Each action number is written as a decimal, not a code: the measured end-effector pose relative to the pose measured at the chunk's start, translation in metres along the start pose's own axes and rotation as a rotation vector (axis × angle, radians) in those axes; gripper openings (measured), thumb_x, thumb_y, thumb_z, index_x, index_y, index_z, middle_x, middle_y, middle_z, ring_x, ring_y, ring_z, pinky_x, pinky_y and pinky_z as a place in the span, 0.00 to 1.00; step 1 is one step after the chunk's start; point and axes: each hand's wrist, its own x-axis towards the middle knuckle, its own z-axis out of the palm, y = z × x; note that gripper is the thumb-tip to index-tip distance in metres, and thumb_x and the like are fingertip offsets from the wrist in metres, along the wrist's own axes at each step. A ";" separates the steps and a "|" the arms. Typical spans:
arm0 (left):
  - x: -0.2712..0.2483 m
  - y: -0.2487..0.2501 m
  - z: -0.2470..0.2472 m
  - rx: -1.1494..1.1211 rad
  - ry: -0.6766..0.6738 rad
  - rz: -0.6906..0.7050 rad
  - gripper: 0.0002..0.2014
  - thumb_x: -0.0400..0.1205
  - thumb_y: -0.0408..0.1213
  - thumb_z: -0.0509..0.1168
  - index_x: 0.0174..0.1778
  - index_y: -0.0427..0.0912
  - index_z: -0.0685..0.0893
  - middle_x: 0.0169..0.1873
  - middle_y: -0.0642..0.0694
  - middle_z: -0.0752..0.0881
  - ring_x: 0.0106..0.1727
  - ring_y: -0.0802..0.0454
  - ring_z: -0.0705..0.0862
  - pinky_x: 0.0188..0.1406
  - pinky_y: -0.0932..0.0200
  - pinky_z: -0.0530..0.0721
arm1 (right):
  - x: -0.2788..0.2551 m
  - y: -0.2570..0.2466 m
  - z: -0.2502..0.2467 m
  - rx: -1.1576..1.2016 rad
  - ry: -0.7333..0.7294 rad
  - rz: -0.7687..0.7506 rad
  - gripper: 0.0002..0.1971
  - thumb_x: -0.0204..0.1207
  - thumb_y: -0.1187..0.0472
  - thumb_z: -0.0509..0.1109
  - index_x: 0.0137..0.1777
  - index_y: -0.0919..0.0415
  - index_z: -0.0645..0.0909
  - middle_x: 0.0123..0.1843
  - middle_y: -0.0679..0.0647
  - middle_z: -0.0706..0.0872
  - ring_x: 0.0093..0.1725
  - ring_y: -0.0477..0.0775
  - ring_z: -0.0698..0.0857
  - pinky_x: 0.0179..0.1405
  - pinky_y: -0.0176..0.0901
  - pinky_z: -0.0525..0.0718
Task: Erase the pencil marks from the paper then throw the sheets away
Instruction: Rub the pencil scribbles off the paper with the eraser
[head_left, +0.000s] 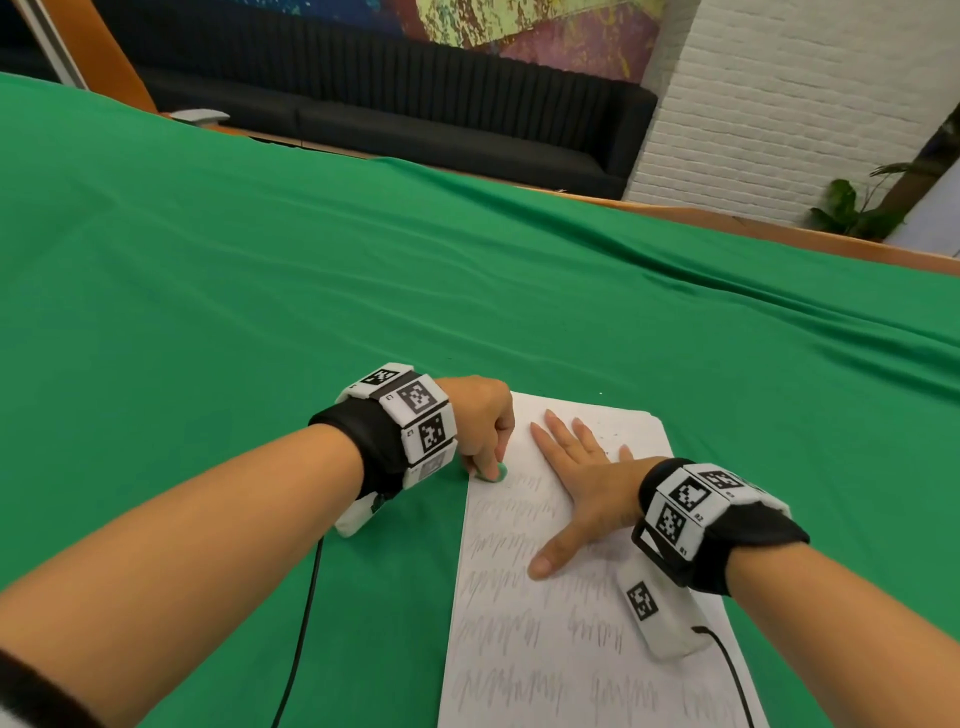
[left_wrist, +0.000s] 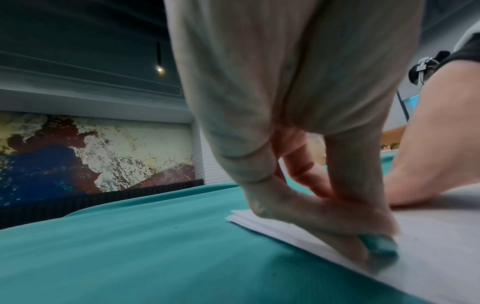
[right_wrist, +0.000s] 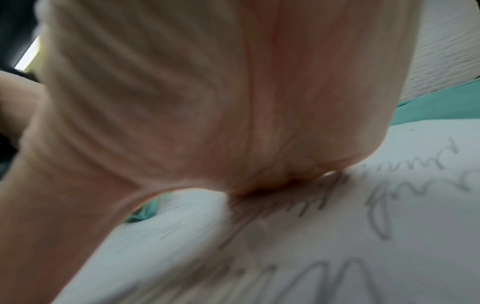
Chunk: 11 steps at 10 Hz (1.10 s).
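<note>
1. Closest to me, both forearms are reaching in from the bottom of the head view, each wearing a black wrist strap with white coded marker blocks.
2. I'm pressing my right hand (head_left: 582, 483) flat on the paper (head_left: 587, 649), fingers straight and spread, thumb pointing back toward me, gripping nothing.
3. I'm pinching the green eraser (head_left: 496, 473) in my left hand (head_left: 480, 421), fingers curled tight around it, at the sheet's left edge, near its far end.
4. From the left wrist view, the eraser (left_wrist: 379, 244) is touching the paper (left_wrist: 428, 246) right at that edge, with only its tip showing below my fingers (left_wrist: 298, 207).
5. That same view is showing several sheets stacked, their corners fanning slightly.
6. Pencil marks (head_left: 519, 629) are running in rows of grey scribble across the near part of the sheet; the far end is looking mostly white with a few dark specks.
7. The stack is lying on the green-covered worktop (head_left: 363, 286), near my edge of it.
8. The right wrist view is blurry, showing my palm (right_wrist: 207, 102) over scribbled paper.
</note>
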 end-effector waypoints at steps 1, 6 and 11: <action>0.002 0.001 0.003 0.017 0.120 -0.008 0.07 0.76 0.36 0.78 0.38 0.40 0.86 0.36 0.45 0.90 0.36 0.53 0.85 0.40 0.59 0.83 | -0.001 -0.001 0.001 0.006 0.005 -0.005 0.77 0.51 0.25 0.79 0.80 0.42 0.19 0.79 0.39 0.16 0.80 0.49 0.20 0.79 0.74 0.31; 0.001 0.007 0.008 0.091 0.063 0.030 0.07 0.76 0.38 0.77 0.38 0.42 0.86 0.33 0.52 0.85 0.39 0.53 0.83 0.39 0.61 0.80 | -0.003 -0.001 0.001 0.015 0.008 -0.003 0.76 0.52 0.26 0.79 0.80 0.42 0.19 0.79 0.39 0.16 0.80 0.49 0.20 0.79 0.73 0.31; -0.002 0.008 0.007 0.060 0.026 0.017 0.08 0.75 0.38 0.78 0.36 0.42 0.86 0.36 0.47 0.88 0.36 0.52 0.85 0.38 0.61 0.82 | -0.003 -0.002 0.000 0.017 0.006 -0.004 0.76 0.52 0.26 0.80 0.80 0.42 0.19 0.79 0.39 0.16 0.79 0.48 0.20 0.79 0.73 0.30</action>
